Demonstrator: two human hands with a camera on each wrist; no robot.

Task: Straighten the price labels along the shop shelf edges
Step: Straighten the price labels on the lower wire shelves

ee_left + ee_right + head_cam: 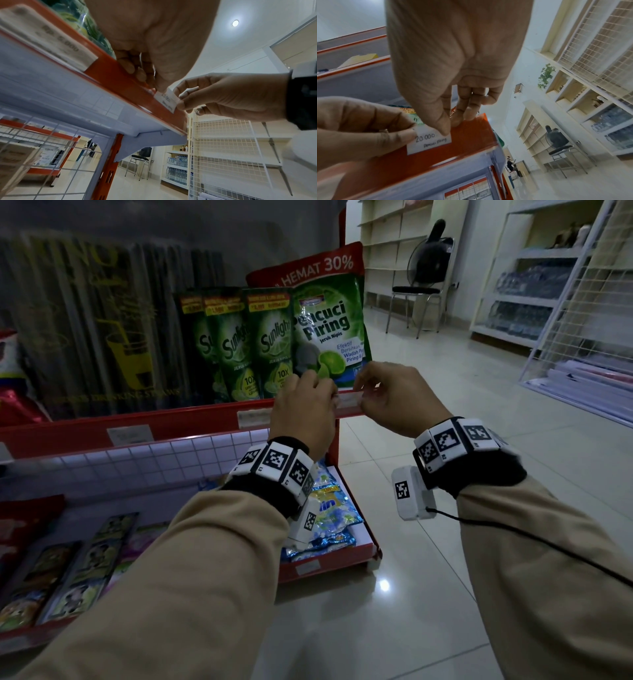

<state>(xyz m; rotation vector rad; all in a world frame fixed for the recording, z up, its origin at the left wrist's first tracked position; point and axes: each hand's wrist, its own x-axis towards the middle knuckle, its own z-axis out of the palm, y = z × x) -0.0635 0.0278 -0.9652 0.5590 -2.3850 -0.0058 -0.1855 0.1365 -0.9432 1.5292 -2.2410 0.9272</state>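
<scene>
A white handwritten price label [347, 402] reading 20.000 lies tilted against the red shelf edge [191, 419] near its right end. My left hand [330, 398] pinches the label's left end. My right hand [361, 397] pinches its right end between thumb and fingers. In the right wrist view the label [429, 140] slopes across the red edge [462, 148], with the right thumb on its top right corner and the left hand [359, 128] at its left side. The left wrist view shows the label [165, 100] between both hands.
Two more labels [255, 417] [130, 434] sit further left on the same edge. Green dish-soap pouches [329, 330] stand just behind the hands. A lower shelf holds packets [329, 508]. A wire rack [582, 320] and a chair [421, 289] stand on the tiled floor to the right.
</scene>
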